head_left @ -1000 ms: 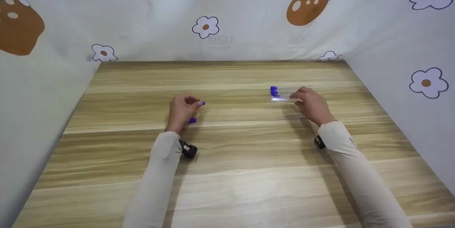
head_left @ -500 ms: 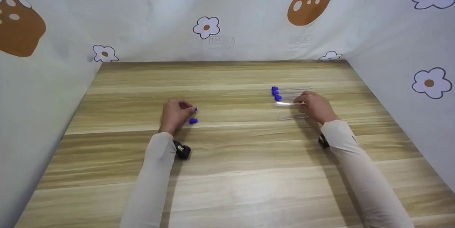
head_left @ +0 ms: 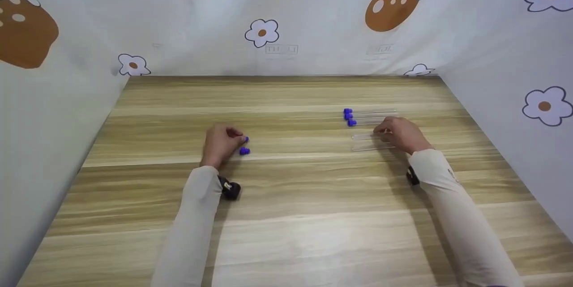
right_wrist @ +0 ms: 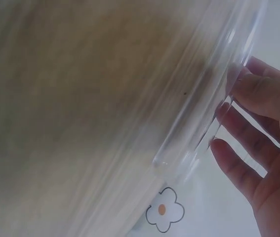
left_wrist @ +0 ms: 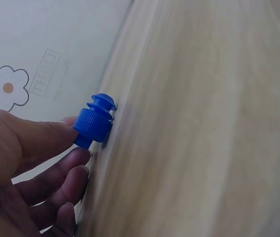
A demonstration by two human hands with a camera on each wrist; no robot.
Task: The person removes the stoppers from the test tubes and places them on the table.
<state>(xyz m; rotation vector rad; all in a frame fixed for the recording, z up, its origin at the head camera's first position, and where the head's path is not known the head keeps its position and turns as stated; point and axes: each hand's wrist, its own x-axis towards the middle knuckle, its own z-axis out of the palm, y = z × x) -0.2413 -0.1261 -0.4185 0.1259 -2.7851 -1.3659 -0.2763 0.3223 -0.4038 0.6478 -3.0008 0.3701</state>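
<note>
My left hand [head_left: 221, 143] pinches a blue ribbed stopper [left_wrist: 94, 122] between thumb and fingertips, just above the table. A second blue stopper [head_left: 244, 151] lies on the wood close by, nearer to me. On the right, my right hand [head_left: 400, 134] has its thumb and fingertips around the end of a clear test tube [head_left: 362, 137], which lies low at the tabletop. The right wrist view shows the thumb [right_wrist: 258, 91] against the clear glass-like wall. Beside it, on my side, lies another uncapped clear test tube [head_left: 367, 148], partly hidden by the hand.
Beyond the right hand, several blue stoppers [head_left: 348, 116] sit at the left ends of clear tubes [head_left: 374, 112] lying side by side. The wood-grain table [head_left: 295, 179] is bounded by a patterned white sheet [head_left: 201, 32] at the back and sides.
My left hand has come slightly left and nearer with the stopper. The right hand has moved right and nearer, lowering its tube from beside the capped ones to beside the other uncapped tube.
</note>
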